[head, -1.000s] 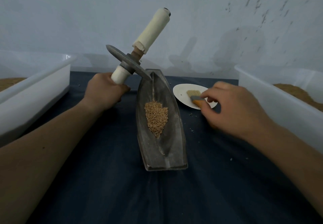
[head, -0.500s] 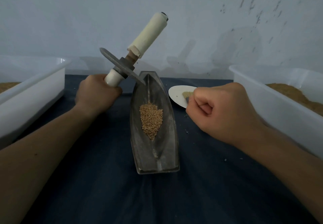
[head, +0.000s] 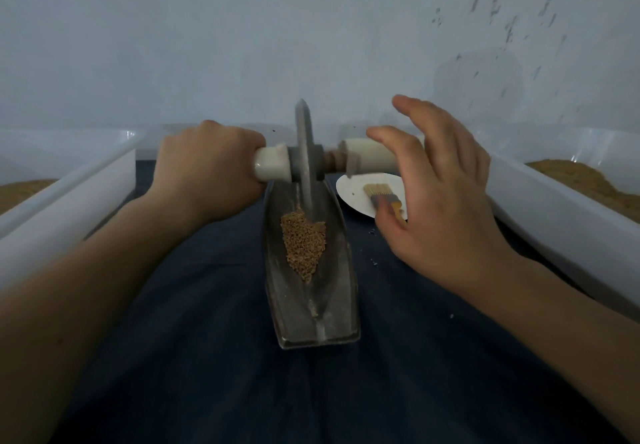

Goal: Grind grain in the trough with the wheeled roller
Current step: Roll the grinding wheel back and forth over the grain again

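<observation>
Grain [head: 304, 246] heaped in trough [head: 332, 305], centre frame, on dark cloth [head: 207, 357]. Just beyond, wheeled roller [head: 304, 153] upright in the groove at the heap's far edge, left hand [head: 204, 166] gripping one handle, right hand [head: 440, 194] spread wide over the other. Farther right, brush [head: 381, 191] on white plate [head: 351, 191].

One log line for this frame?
left hand: grips roller by left handle | right hand: open at right handle, not gripping | wheel: in trough, far edge of grain

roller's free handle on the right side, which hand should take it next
Right. The right hand hovers open at the free handle, while the left hand is occupied gripping the other handle.
</observation>
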A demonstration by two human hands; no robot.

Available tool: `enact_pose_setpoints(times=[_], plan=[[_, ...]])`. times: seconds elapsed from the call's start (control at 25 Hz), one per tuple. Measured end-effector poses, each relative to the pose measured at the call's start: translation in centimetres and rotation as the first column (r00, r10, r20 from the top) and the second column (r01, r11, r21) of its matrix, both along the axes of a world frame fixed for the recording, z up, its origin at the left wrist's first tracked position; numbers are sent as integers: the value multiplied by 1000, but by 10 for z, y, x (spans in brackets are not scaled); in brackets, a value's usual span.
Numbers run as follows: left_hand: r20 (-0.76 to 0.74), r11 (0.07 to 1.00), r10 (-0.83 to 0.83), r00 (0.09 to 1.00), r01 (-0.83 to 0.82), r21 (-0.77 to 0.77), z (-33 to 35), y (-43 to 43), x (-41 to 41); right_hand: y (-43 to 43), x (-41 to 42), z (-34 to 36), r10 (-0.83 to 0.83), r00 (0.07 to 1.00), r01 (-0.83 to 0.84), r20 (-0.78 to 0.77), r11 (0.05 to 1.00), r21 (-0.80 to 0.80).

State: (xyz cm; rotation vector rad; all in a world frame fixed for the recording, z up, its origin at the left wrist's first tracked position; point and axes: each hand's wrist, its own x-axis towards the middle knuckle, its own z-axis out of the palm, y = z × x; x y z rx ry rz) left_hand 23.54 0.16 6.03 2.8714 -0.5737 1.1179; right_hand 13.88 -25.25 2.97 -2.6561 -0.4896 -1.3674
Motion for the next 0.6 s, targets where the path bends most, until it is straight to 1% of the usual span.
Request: enact_pose_setpoints(times=[0.08,0.2,0.32,0.4,0.52,0.6], plan=[[-2,996,-22,1000,22,90,-1,-5,-5,-1,3,-4,-124,987,116,-105,990,-78],[-14,988,-38,999,39,152,3,-5,-8,-5,6,-12,-213,955,185,-208,971,-149],[-43,976,-42,998,50,212,10,-1,-16,-3,7,-9,-180,960,146,-215,975,-167],[-104,962,-61,993,86,260,16,4,-24,2,4,-3,-127,963,85,-237,980,-179],[-237,943,-52,970,125,308,26,12,-36,11,-8,5,-60,950,10,-307,987,-163],[-379,934,-31,925,162,319,31,14,-44,14,-13,11,-62,928,-4,-367,984,-177]])
